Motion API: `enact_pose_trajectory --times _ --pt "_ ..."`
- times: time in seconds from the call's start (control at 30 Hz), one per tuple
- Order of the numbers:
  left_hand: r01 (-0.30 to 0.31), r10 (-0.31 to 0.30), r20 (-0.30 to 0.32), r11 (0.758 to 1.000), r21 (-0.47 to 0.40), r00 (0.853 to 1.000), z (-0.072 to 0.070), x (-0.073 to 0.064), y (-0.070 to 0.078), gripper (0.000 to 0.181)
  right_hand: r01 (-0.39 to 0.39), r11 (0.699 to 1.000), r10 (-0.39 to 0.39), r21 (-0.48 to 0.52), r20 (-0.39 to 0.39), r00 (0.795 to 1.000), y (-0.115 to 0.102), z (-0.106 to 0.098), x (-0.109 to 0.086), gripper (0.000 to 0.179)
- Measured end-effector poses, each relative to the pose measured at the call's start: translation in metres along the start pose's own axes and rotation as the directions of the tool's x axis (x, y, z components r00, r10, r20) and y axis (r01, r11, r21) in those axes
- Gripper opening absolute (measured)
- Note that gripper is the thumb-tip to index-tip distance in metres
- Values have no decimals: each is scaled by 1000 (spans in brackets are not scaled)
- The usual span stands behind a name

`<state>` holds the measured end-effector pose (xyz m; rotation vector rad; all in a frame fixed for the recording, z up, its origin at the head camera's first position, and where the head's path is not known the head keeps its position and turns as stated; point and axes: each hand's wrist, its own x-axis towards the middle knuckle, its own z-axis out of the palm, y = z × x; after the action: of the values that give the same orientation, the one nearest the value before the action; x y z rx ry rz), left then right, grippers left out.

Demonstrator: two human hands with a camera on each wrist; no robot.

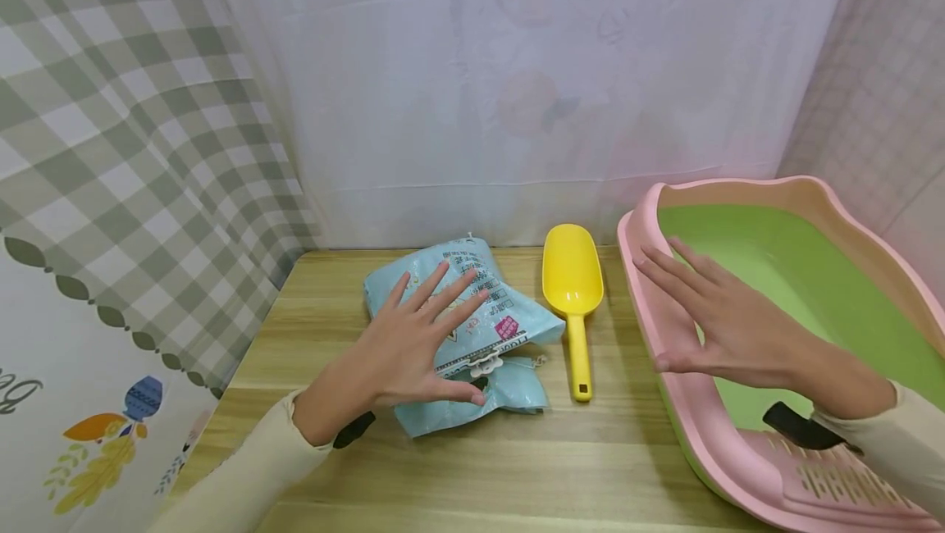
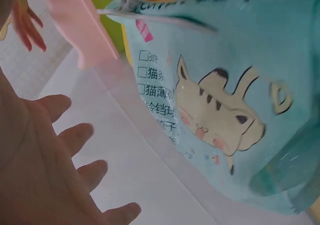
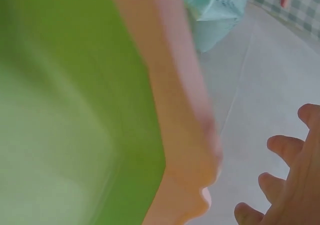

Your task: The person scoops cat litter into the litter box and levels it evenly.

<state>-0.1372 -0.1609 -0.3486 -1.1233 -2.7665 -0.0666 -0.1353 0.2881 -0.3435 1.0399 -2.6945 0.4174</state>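
Note:
My left hand (image 1: 402, 353) hovers over a light blue printed bag (image 1: 472, 271), fingers spread and holding nothing. The bag lies on the table with its top folded over and a white flower-shaped clip (image 1: 486, 365) at the fold. A cartoon cat (image 2: 215, 110) shows on its side in the left wrist view. My right hand (image 1: 738, 328), also with fingers extended, is held above the left rim of a litter box (image 1: 668, 336) with a pink rim and green inside. Between the hands lies a yellow scoop (image 1: 572, 279), its handle toward me.
The wooden table (image 1: 576, 467) runs back to a white cloth (image 1: 517, 107) hung behind it. A checked curtain (image 1: 125, 90) hangs along the left side. At the near end of the litter box is a slotted pink step (image 1: 834, 480).

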Motion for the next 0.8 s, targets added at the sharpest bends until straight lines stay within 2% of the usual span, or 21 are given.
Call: enact_pose_trajectory --times 0.17,0.37,0.6,0.7,0.8 --pt "23 -23 5 999 -28 1000 8 -22 1 106 19 999 -17 50 -37 999 -9 0 13 125" --pt "80 -81 -86 997 -10 993 28 -40 5 81 40 984 -39 171 -7 999 -30 6 36 122" --pt "130 -137 -206 990 -44 969 48 -53 10 60 121 972 -136 200 59 989 -58 29 68 108" --pt "150 -153 -234 988 -29 960 52 -56 11 53 137 972 -159 191 101 982 -68 40 80 101" --pt "177 -175 -240 984 -13 955 55 -58 11 47 177 969 -197 171 110 974 -77 53 90 93"
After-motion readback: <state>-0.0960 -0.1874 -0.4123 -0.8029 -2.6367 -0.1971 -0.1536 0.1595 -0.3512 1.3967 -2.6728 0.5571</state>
